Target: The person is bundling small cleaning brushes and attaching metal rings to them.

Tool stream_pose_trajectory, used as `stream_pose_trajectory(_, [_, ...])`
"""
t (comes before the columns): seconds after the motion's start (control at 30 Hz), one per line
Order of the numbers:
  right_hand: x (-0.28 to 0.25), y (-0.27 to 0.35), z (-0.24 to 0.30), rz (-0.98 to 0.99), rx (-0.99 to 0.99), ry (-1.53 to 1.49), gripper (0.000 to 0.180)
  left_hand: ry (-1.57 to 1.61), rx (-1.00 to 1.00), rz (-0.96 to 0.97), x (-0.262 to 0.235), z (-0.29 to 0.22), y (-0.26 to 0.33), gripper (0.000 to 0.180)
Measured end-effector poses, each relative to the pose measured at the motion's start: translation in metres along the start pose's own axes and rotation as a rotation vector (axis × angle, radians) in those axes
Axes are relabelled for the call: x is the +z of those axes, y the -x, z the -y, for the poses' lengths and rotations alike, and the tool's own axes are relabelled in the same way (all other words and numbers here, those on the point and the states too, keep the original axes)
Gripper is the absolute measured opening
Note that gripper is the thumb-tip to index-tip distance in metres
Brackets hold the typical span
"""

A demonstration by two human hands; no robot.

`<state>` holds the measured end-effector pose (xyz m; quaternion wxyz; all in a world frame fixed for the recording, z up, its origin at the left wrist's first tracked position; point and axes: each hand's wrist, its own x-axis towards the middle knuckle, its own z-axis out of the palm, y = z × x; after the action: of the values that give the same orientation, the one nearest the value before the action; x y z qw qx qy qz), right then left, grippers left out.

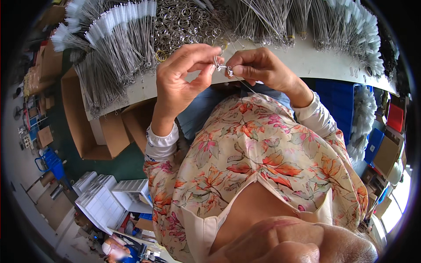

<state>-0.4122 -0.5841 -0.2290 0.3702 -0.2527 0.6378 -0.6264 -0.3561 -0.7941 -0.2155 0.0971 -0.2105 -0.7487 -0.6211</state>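
Above the near edge of the white table (302,59), my two hands meet around a cluster of small metal rings (222,67). My left hand (177,81) pinches a ring of this cluster between thumb and forefinger. My right hand (267,70) is closed, thumb against forefinger, on the cluster's other side. A thin wire (246,86) slants down from under the right fingers; whether it is joined to the rings is too small to tell. Behind my hands lies a heap of loose metal rings (182,19).
Wire-handled brushes with pale bristles (120,26) lie in thick bunches at the left; more brushes (324,26) lie at the right. An open cardboard box (90,127) stands below the table's left side. A blue bin (331,107) and white crates (103,199) stand nearby.
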Motion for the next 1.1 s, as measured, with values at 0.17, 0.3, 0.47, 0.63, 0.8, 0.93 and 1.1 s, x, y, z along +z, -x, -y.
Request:
stream_pose_trajectory(0.17, [0.002,0.001,0.031,-0.122,-0.084,-0.218,0.022,-0.286,0.225,-0.156,0.007,-0.017,-0.01,0.028])
stream_pose_trajectory(0.3, [0.013,0.0,0.055,-0.211,-0.195,-0.229,0.019,-0.445,0.447,-0.276,0.01,-0.019,-0.022,0.031])
stream_pose_trajectory(0.47, [0.013,-0.001,0.055,-0.224,-0.201,-0.206,0.018,-0.448,0.416,-0.252,0.008,-0.024,-0.026,0.031])
stream_pose_trajectory(0.63, [0.011,-0.002,0.055,-0.204,-0.232,-0.249,0.019,-0.405,0.384,-0.225,0.007,-0.022,-0.025,0.031])
stream_pose_trajectory(0.8, [0.011,-0.003,0.058,-0.23,-0.298,-0.084,0.018,-0.385,0.385,-0.212,0.004,-0.025,-0.031,0.03])
stream_pose_trajectory(0.93, [0.007,0.003,0.064,-0.223,-0.209,-0.056,0.015,-0.353,0.339,-0.126,-0.001,-0.037,-0.041,0.029])
stream_pose_trajectory(1.1, [0.005,0.007,0.059,-0.211,-0.25,0.02,0.014,-0.254,0.17,0.002,-0.003,-0.051,-0.054,0.024])
